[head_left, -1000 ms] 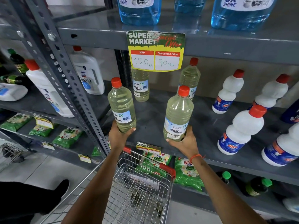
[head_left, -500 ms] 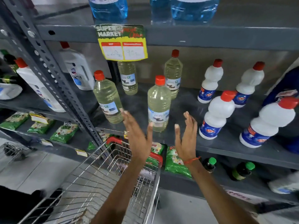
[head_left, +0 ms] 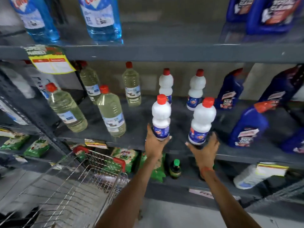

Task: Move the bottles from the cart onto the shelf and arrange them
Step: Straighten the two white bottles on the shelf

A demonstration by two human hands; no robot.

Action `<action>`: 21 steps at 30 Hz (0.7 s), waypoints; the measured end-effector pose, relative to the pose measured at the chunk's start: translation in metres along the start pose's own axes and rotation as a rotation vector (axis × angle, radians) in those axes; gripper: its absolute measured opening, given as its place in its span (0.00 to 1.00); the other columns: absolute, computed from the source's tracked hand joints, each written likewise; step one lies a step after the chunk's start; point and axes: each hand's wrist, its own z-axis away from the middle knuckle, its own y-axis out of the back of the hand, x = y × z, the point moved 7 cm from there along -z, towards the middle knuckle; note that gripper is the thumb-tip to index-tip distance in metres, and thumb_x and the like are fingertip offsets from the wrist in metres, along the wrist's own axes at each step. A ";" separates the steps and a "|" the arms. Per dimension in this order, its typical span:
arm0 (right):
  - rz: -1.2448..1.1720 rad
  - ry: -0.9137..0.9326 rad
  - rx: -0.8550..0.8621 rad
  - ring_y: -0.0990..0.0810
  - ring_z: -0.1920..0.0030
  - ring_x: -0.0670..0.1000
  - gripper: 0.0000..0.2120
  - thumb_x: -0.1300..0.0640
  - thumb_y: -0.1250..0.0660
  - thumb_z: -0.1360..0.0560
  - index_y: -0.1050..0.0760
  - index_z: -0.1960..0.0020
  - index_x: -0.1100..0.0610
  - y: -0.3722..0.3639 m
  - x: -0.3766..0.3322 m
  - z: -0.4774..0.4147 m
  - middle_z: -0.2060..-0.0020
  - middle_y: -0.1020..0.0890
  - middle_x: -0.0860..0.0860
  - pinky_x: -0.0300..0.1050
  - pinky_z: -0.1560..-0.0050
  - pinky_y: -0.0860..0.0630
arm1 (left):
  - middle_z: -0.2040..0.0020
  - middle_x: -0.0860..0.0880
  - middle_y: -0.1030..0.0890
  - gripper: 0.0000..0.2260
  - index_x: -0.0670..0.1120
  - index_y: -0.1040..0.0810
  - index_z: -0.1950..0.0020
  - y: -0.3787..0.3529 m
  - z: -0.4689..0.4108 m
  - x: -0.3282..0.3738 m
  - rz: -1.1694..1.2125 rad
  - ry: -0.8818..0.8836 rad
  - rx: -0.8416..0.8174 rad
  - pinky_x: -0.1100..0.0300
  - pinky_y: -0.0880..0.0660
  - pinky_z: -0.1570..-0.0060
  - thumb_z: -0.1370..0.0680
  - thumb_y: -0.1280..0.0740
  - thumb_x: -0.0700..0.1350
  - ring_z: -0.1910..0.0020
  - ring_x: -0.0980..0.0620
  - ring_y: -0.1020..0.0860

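Note:
Two white bottles with red caps stand at the front of the grey middle shelf [head_left: 134, 140]. My left hand [head_left: 154, 145] grips the base of the left white bottle [head_left: 161, 116]. My right hand [head_left: 204, 148] wraps the base of the right white bottle [head_left: 203, 119]. Two more white bottles [head_left: 166, 84] [head_left: 196, 89] stand behind them. To the left stand several pale yellow bottles with red caps, the nearest two [head_left: 67, 109] [head_left: 111, 114] at the front. The wire cart [head_left: 79, 186] sits below left, with nothing visible inside.
Dark blue jugs [head_left: 248, 125] crowd the shelf's right end. Blue liquid bottles [head_left: 102, 18] stand on the top shelf, with a yellow price sign [head_left: 51, 61] hanging from its edge. Green packets [head_left: 36, 146] and a dark green-capped bottle [head_left: 175, 168] fill the lower shelf. A slanted upright post [head_left: 32, 116] is at left.
My hands let go of the two yellow bottles, opened, and moved right. They now grip the bases of the two front white bottles. The view has shifted right.

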 end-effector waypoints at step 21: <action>-0.059 -0.042 -0.182 0.24 0.39 0.57 0.38 0.58 0.20 0.38 0.35 0.33 0.60 -0.007 0.009 -0.017 0.38 0.24 0.58 0.52 0.39 0.24 | 0.30 0.44 0.30 0.47 0.45 0.42 0.27 -0.008 -0.007 0.005 0.046 -0.085 -0.044 0.51 0.28 0.37 0.38 0.20 0.52 0.33 0.44 0.28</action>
